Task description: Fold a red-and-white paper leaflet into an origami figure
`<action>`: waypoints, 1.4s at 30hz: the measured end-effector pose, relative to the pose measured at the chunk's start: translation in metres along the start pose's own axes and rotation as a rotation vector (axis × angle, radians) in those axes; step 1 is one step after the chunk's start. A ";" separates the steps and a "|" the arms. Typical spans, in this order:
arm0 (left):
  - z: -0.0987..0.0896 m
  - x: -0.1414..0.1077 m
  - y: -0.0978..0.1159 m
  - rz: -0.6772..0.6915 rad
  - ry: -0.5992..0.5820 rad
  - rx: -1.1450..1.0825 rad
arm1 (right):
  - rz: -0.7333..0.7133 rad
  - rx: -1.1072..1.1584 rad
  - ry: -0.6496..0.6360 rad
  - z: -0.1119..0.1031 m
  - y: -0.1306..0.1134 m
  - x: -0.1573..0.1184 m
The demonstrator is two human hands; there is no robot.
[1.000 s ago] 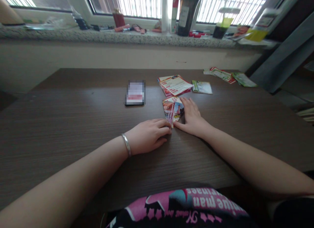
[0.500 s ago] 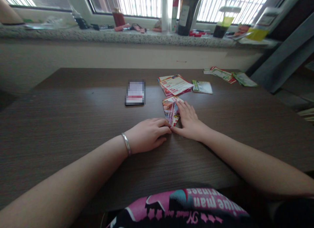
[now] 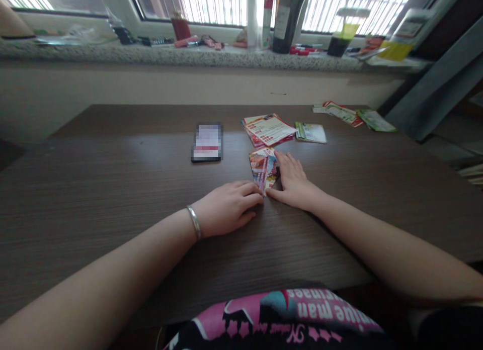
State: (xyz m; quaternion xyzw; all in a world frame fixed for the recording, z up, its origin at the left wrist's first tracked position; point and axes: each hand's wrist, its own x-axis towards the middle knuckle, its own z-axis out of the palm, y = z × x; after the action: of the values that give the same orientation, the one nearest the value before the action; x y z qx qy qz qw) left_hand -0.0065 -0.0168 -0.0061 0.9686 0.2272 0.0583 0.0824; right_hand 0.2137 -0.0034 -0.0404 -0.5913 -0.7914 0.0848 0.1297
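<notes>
A colourful printed leaflet (image 3: 261, 165), folded to a point at its near end, lies on the dark wooden table (image 3: 113, 189). My left hand (image 3: 234, 206), with a silver bracelet at the wrist, rests palm down, fingertips on the leaflet's near tip. Its fingers are slightly bent and apart, and the thumb lies lower on the table. Flat along the leaflet's right edge is my right hand (image 3: 293, 181), fingers stretched out and thumb spread toward the near tip. Part of the right edge is hidden under its fingers.
Beyond the leaflet lie a stack of red-and-white leaflets (image 3: 269, 128) and a small green-and-white stack (image 3: 310, 133). A phone (image 3: 207, 142) with a blurred screen is at left. More papers (image 3: 343, 113) sit far right. Bottles and small items line the stone windowsill (image 3: 151, 53).
My right hand has slid slightly to the right, baring more of the leaflet, and its thumb has drawn away from the left fingertips. My left hand has stayed in place.
</notes>
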 end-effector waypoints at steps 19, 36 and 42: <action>0.005 -0.005 0.000 -0.013 -0.024 0.047 | 0.112 0.110 0.124 -0.002 0.027 0.015; 0.003 -0.007 0.001 -0.009 -0.020 -0.002 | 0.074 0.020 0.169 -0.004 0.050 0.029; 0.006 -0.012 0.005 -0.027 -0.035 -0.001 | 0.079 0.049 0.222 -0.004 0.054 0.030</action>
State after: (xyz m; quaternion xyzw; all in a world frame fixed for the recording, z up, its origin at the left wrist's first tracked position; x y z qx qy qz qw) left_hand -0.0140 -0.0274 -0.0120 0.9663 0.2387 0.0403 0.0879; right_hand 0.2563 0.0412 -0.0492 -0.6242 -0.7462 0.0433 0.2275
